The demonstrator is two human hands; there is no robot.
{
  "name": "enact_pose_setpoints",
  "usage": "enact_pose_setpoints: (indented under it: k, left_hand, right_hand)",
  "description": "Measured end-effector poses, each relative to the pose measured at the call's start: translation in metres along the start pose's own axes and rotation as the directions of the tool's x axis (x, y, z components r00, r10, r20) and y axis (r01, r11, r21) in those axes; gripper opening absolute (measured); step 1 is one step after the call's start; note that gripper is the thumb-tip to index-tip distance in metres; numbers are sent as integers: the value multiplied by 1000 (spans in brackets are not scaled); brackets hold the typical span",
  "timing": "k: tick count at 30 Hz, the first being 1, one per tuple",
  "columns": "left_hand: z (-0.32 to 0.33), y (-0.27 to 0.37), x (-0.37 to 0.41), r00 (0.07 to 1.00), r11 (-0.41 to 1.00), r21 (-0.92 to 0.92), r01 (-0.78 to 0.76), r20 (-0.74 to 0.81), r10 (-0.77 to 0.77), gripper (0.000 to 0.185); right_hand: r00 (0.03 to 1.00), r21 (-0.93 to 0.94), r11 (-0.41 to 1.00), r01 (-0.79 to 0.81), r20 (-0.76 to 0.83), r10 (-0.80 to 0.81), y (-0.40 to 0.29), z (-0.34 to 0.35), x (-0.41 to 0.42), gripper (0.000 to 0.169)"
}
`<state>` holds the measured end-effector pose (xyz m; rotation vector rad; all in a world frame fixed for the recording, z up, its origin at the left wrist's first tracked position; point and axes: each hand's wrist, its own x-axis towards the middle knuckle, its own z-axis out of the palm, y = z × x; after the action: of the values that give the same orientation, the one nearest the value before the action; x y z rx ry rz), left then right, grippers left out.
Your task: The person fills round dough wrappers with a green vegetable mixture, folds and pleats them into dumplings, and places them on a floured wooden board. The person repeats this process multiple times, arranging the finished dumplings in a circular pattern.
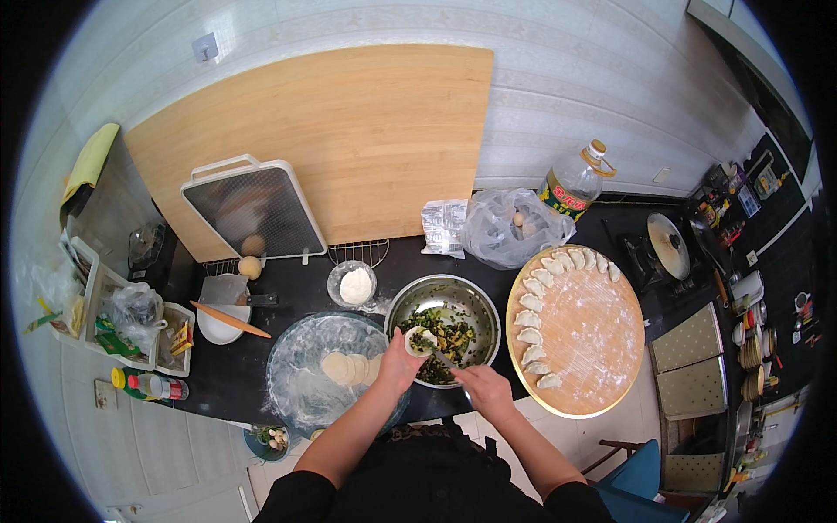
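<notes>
My left hand (400, 363) holds a round dumpling wrapper (417, 340) with chopped green filling on it, over the near left side of a stainless steel bowl (484, 307). In my right hand (487, 391) is a metal spoon (444, 358), its tip at the wrapper. Chopped green and yellow filling (458, 333) covers part of the bowl's bottom. To the left, overlapping dough wrappers (346, 368) lie on a floured round board (301, 366), partly hidden by my left forearm. Folded dumplings (528, 318) form a curve along the left and far edge of a round wooden board (588, 340).
Behind the bowl stand a flour bowl (355, 286), a plastic bag (503, 229) and an oil bottle (572, 183). A rolling pin (229, 318) and a cleaver (224, 291) lie at left. Large cutting boards (366, 131) lean on the wall. A lidded pan (667, 245) sits far right.
</notes>
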<state>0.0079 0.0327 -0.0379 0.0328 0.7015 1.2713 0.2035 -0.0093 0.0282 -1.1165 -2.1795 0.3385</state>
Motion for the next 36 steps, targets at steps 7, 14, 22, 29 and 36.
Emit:
enact_pose_setpoints:
  k: [7,14,22,29,36]
  left_hand:
    - [-11,6,0,998,998,21,-59,-11,59,49]
    - [-24,10,-6,998,998,26,-54,-13,55,45]
    - [-21,11,-16,999,998,44,-42,-32,43,48]
    - [-18,11,-21,999,998,53,-28,-39,31,49]
    - [-27,13,-20,999,998,59,-26,-43,28,48]
  right_hand:
    - [779,444,698,-563,4,627,34,4,-10,17]
    - [812,209,789,-578,50,582,61,32,-30,20]
    - [657,498,499,-710,213,723,72,39,-42,22]
    - [508,676,142,-723,380,773,84,47,-53,23]
    - [456,699,45,-713,415,787,86,45,-57,25]
